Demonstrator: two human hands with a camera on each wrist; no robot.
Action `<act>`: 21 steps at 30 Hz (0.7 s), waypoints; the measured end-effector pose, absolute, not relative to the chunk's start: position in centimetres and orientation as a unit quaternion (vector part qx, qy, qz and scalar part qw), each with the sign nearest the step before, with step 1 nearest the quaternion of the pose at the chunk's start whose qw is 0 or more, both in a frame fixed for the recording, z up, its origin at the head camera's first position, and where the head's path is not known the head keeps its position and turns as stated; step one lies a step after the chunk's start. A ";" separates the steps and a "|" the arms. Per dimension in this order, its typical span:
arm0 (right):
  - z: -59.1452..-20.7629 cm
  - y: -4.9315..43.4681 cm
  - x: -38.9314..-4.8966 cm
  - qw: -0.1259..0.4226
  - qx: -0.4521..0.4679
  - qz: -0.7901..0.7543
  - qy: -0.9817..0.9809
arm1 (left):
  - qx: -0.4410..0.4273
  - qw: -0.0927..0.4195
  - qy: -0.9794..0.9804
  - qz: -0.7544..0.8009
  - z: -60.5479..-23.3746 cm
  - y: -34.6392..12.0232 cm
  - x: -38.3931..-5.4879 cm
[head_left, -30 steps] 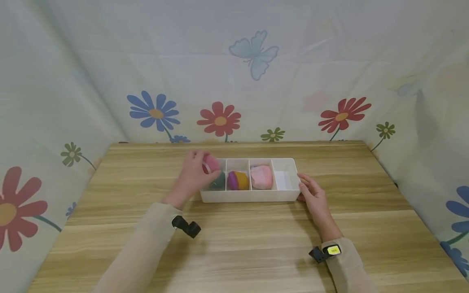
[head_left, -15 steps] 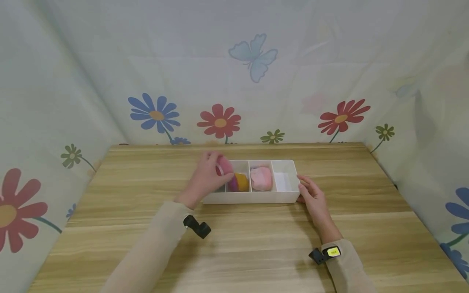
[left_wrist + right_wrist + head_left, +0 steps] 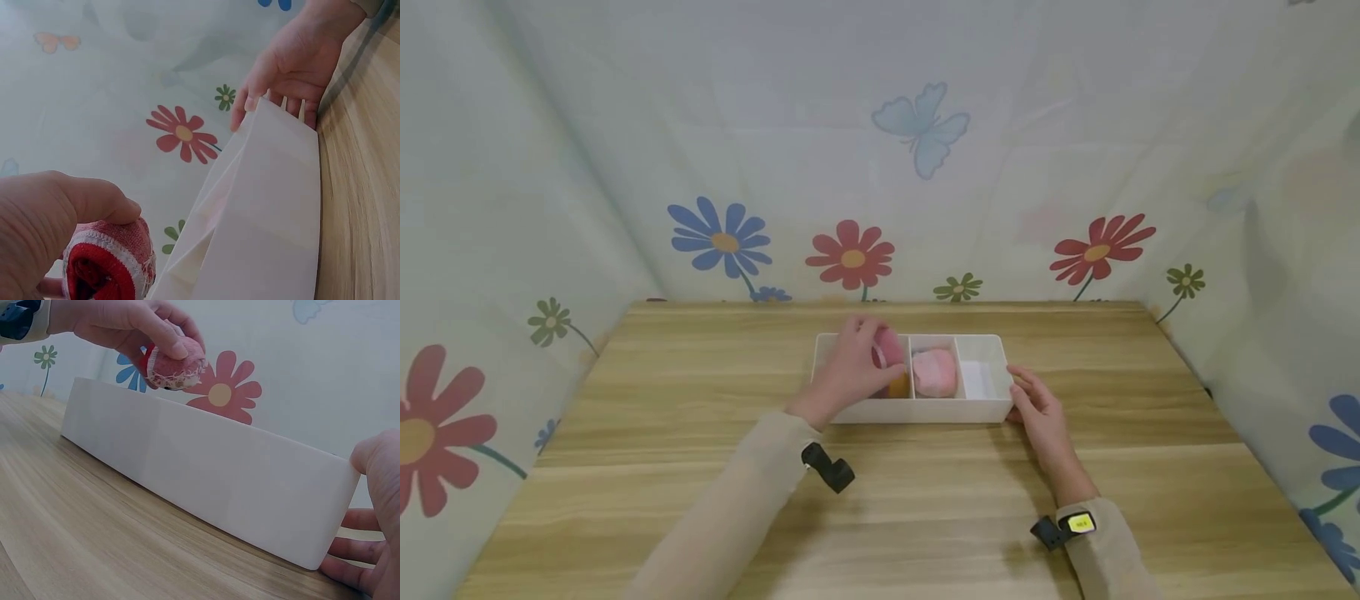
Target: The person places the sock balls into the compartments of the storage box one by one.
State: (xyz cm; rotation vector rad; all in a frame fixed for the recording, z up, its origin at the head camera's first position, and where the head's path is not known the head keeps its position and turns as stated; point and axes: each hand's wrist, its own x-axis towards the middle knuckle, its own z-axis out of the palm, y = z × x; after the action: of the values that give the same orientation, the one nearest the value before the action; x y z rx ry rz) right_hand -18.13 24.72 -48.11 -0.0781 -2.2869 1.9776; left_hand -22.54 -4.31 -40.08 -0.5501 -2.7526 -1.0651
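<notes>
My left hand (image 3: 844, 373) pinches a rolled sock (image 3: 891, 345) between thumb and fingers, over the second compartment from the left of a long white divided box (image 3: 940, 411). In the left wrist view the rolled sock (image 3: 128, 240) is pink with a white band and a red inside. The right wrist view puts this sock (image 3: 181, 362) above the rim, loose threads along its lower side. At the box's right end, my right hand (image 3: 1039, 414) holds the corner, its thumb on the rim and its fingers against the end wall.
A pale pink rolled bundle (image 3: 936, 372) lies in the third compartment; something orange-brown (image 3: 898, 386) shows below the held sock. The rightmost compartment (image 3: 977, 379) has a white bottom. The box stands on a wooden table (image 3: 947, 492), with a flowered cloth (image 3: 760, 167) behind.
My left hand has carried the sock rightward, from over the leftmost compartment to over the second. My right hand has stayed at the box's end.
</notes>
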 end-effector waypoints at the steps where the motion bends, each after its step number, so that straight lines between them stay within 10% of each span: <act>1: -48.1 24.7 -18.2 0.059 -0.025 0.652 -0.755 | -0.182 0.070 -0.915 -0.353 -40.1 -4.2 -22.5; 21: -48.1 24.9 -18.1 0.054 -0.010 0.655 -0.753 | -0.208 0.029 -0.898 -0.387 -39.6 -1.4 -22.4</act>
State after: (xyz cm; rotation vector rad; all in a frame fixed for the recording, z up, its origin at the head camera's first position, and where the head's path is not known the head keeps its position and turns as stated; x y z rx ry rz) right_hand -18.07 24.92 -48.08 -0.0303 -2.2895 1.9910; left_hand -22.40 -1.44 -39.58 -0.6408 -2.7692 -1.1943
